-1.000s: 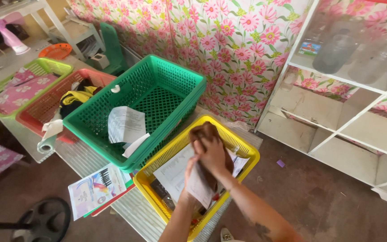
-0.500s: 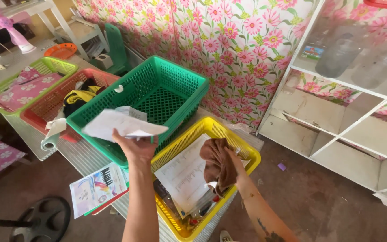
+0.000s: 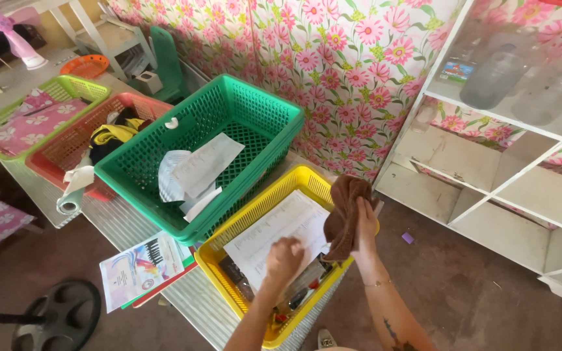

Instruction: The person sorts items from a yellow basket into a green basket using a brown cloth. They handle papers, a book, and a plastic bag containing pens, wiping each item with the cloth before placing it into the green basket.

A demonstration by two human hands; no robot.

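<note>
- Right hand (image 3: 361, 224): fingers wrapped round a crumpled brown cloth (image 3: 346, 214), lifting it above the far corner of the yellow basket (image 3: 229, 244), apparently to get it clear of what lies beneath.
- Left hand (image 3: 284, 257): fingers curled downward onto the large white sheet (image 3: 278, 237) in the yellow basket; whether it pinches the paper or only presses on it cannot be told.
- Large white sheet: lies flat on top of the yellow basket's contents and covers most of them; dark small items (image 3: 300, 289) show at the near end, too jumbled to name.
- Green basket (image 3: 261, 110): just beside the yellow one, touching or nearly so; holds a few loose white papers (image 3: 193, 172) lying askew, which look dropped in rather than stacked.
- Red basket (image 3: 53, 159): next along the row, with yellow and dark fabric (image 3: 112, 133) bundled inside.
- Light green basket (image 3: 66, 84): at the far end, with a pink patterned cloth (image 3: 34, 120) laid flat in it.
- Surface (image 3: 118, 224): pale and ribbed, carries all four baskets in a row; a printed leaflet (image 3: 141, 266) sits at its near edge, partly tucked under the green basket.
- White roll (image 3: 73, 195): rests against the red basket's front.
- Surroundings: floral wall covering (image 3: 333, 58) behind; white shelving (image 3: 508, 175) on the right; a black round fan base (image 3: 56, 318) on the floor.
</note>
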